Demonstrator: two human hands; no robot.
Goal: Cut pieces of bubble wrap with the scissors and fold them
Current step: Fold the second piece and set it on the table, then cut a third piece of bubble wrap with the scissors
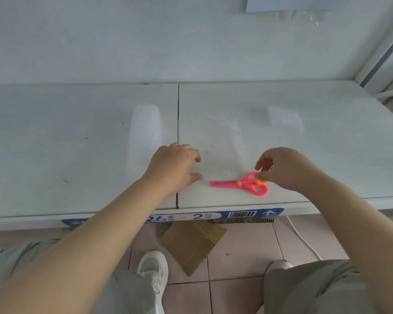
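Pink scissors (241,184) with yellow rivets lie flat and closed near the table's front edge, blades pointing left. My right hand (284,169) is curled over their upper handle loop, fingertips on it. My left hand (173,167) is palm down just left of the blades, fingers spread, holding nothing. A thin clear sheet of bubble wrap (227,137) lies flat beyond both hands. A long strip of bubble wrap (144,132) lies to the left of the table seam. A small folded piece of bubble wrap (285,118) rests at the right.
The white table (55,155) has a seam (178,123) down its middle and a blue label (213,216) on its front edge. A white wall rises behind. Below are my legs, a white shoe (153,270), flat cardboard (191,243) and a white cable (304,239) on the tiled floor.
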